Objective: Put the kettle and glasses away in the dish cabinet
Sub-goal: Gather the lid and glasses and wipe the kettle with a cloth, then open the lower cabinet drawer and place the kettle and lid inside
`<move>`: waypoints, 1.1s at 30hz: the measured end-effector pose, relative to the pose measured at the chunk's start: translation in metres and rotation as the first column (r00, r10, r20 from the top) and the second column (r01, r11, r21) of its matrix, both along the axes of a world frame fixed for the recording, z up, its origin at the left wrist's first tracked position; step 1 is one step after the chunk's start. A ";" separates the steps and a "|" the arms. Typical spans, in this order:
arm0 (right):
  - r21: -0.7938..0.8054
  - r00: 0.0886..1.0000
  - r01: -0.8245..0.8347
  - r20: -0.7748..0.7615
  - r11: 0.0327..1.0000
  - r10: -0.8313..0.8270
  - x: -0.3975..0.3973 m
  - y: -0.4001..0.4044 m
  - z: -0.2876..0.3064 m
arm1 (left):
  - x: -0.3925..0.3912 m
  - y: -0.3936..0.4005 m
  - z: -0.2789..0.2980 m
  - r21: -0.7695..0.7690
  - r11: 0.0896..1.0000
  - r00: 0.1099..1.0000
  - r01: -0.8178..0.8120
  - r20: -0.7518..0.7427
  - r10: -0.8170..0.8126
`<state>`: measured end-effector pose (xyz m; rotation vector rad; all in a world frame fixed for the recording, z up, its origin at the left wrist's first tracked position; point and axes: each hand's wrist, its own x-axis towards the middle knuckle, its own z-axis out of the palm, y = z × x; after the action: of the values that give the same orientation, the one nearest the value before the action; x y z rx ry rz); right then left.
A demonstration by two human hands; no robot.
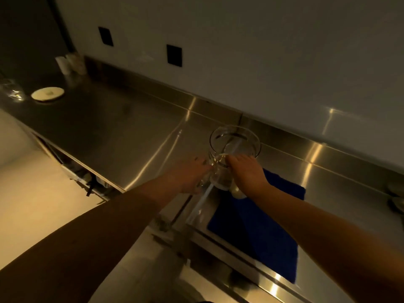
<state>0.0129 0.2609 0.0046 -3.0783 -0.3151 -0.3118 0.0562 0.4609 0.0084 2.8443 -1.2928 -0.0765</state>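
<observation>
A clear glass kettle (236, 143) stands on the steel counter (122, 127) at the far edge of a blue cloth (258, 226). My left hand (189, 173) grips its left side, where the glass handle seems to be. My right hand (248, 171) is wrapped around the lower right of the glass body. The kettle's wide round rim shows above both hands. Another clear glass (12, 89) sits at the far left of the counter.
A pale round lid or coaster (47, 94) lies on the counter's left part. Two white containers (70, 62) stand in the back left corner. Dishes (396, 197) peek in at the right edge. Below the counter front, an open shelf (87, 176) shows.
</observation>
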 end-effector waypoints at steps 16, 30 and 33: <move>0.227 0.958 -0.282 0.115 0.932 0.262 0.128 0.277 0.013 | 0.096 0.285 0.011 0.085 0.970 0.968 -0.227 0.134 0.214; 0.299 0.873 -0.477 0.054 0.826 0.484 0.337 0.500 0.004 | 0.263 0.496 0.005 0.089 0.894 0.899 -0.439 0.057 0.435; 0.310 0.882 -0.468 0.113 0.827 0.457 0.393 0.543 0.011 | 0.311 0.536 0.013 0.128 0.879 0.888 -0.459 0.042 0.457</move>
<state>0.4059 0.8035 0.0159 -2.5598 -0.8933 -0.3513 0.3676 0.9970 0.0210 3.1818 -0.5983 -0.1462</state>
